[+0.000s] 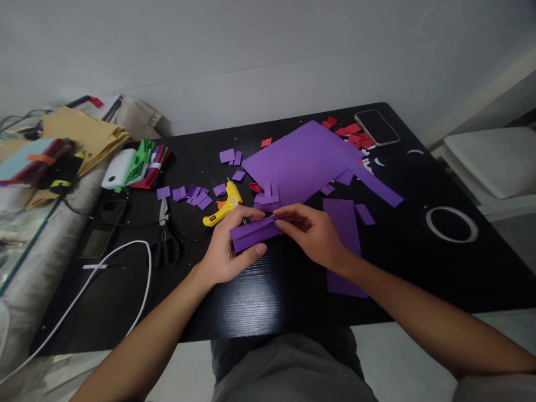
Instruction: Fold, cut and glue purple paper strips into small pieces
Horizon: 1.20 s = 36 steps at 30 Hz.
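Note:
A folded strip of purple paper [253, 233] is held between both hands above the black table. My left hand [228, 245] grips its left part, thumb in front and fingers behind. At the strip's right end, my right hand [312, 229] pinches the upper edge between thumb and fingers. Just behind my left hand lies a yellow glue gun [226, 205]. A large purple sheet [297, 159] spreads out behind the hands, with small folded purple pieces [268, 194] on its near part. Under my right forearm rests a purple paper rectangle [343, 240].
Scissors [165, 229], a dark phone [103, 229] and a white cable [144, 273] lie left. Purple scraps [195, 195] dot the table [293, 312]. Red scraps [354, 134], another phone [377, 127] and a white ring [452, 224] are right. Bundled paper strips [146, 164] stand back left.

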### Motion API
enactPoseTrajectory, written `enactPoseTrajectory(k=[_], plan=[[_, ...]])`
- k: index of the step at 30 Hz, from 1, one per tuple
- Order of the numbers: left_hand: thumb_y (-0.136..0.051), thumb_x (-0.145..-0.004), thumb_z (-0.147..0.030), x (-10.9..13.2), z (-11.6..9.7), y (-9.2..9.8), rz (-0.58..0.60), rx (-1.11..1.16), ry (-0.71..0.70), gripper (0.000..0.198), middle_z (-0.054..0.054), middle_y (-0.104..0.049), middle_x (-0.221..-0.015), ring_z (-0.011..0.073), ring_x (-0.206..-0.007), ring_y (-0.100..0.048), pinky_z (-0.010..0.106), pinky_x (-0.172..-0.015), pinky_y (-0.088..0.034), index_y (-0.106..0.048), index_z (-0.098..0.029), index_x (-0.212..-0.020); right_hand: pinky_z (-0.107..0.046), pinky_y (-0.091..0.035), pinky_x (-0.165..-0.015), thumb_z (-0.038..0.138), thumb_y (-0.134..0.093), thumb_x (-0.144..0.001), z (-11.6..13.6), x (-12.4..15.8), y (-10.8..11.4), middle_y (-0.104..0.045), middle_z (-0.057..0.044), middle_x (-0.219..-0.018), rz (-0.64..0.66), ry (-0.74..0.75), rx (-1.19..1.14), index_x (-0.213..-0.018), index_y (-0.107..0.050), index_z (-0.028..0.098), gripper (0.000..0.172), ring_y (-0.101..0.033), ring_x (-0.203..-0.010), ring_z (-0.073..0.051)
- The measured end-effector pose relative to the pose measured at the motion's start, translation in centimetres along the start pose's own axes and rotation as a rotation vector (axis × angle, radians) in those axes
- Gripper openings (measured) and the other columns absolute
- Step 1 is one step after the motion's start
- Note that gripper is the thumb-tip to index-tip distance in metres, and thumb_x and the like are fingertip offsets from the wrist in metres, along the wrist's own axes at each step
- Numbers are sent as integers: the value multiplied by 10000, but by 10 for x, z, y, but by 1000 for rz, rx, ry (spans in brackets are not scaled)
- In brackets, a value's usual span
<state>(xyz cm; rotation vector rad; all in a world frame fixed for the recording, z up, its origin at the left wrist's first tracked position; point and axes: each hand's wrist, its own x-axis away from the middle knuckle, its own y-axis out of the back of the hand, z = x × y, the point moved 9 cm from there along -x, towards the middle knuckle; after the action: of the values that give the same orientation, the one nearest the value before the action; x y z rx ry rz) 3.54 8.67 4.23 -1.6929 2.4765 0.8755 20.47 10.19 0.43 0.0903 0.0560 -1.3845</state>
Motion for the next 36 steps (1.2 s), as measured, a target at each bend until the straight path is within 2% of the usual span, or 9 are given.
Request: enactPoseTrajectory(k=[4,6,10,16,22,25,29,33,36], plan=[[-700,-884,-232,0,6,8,-150,-61,89,234,38,-698,-1041,180,-868,-659,322,-795,-526,-648,-199,-1110,-370,-654,-913,288,-805,-866,1,1,3,-817,-41,-1012,-47,-2,15,-1044,-780,229,189,-787,-950,-205],[-701,-879,-205,0,9,12,-229,-73,119,192,26,-709,-1007,178,-865,-679,322,-794,-542,-644,-202,-1063,-373,-662,-896,299,-817,-853,-2,1,2,-814,-45,-996,-50,-32,-4,-1026,-780,226,191,-786,-940,-210],[-751,-847,-192,1,14,18,-355,28,143,354,14,-733,-984,198,-942,-730,377,-904,-574,-542,-226,-1131,-383,-675,-859,349,-824,-846,-8,2,-2,-804,-48,-941,-23,-115,-85,-990,-777,220,198,-786,-874,-209],[-780,-804,-166,4,19,18,-420,57,151,526,12,-726,-993,188,-949,-726,387,-925,-578,-467,-243,-1220,-377,-683,-787,410,-894,-753,-17,0,-9,-770,-30,-818,43,-237,-202,-884,-755,185,296,-770,-738,-186],[-756,-822,-168,4,19,10,-315,-82,102,553,58,-660,-1155,170,-928,-689,251,-655,-540,-479,-244,-1294,-337,-672,-731,356,-898,-738,-29,4,-22,-758,-19,-746,170,-381,-273,-871,-719,161,297,-766,-720,-173],[-772,-803,-145,2,8,12,-293,-281,10,518,70,-653,-1196,217,-1044,-663,341,-821,-574,-547,-231,-1261,-342,-669,-729,328,-883,-747,-31,3,-21,-752,-18,-759,155,-375,-255,-882,-722,163,267,-762,-723,-173],[-794,-812,-169,0,-7,9,-247,-433,-107,419,100,-600,-1318,296,-1265,-587,498,-1076,-509,-618,-234,-1186,-324,-661,-703,277,-856,-750,-31,2,-19,-726,5,-736,135,-344,-222,-841,-716,175,196,-741,-690,-156],[-741,-890,-179,-1,-10,1,-155,-479,-156,146,99,-596,-1366,283,-1257,-601,475,-1043,-520,-718,-237,-1022,-296,-648,-680,269,-834,-754,-32,1,-18,-725,5,-745,124,-312,-211,-842,-733,177,162,-723,-672,-139],[-708,-930,-202,-1,-15,-5,-84,-570,-224,78,88,-681,-1298,283,-1204,-634,482,-1018,-503,-757,-247,-972,-303,-647,-674,294,-834,-755,-32,0,-17,-738,-11,-783,112,-287,-190,-855,-760,180,169,-721,-690,-147]])
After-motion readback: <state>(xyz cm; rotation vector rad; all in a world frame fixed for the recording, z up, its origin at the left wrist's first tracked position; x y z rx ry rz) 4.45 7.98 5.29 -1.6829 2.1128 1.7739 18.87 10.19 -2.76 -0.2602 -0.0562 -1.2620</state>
